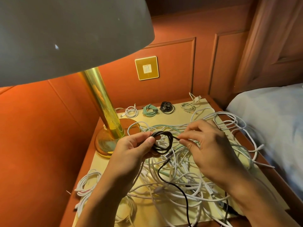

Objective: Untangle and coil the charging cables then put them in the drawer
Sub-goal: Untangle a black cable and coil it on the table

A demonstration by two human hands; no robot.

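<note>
Coiling black cable (161,151) above nightstand (100,163).
My left hand (129,153) pinched the small coil; my right hand (208,145) pinched the strand beside it. Light, floppy, springy: best gripped where loops cross. Its tail trailed over the white tangle (180,174).

Left hand (131,149) gripping black cable coil (161,142), right hand (205,145) pinching its strand, white tangle (180,177) beneath
</note>
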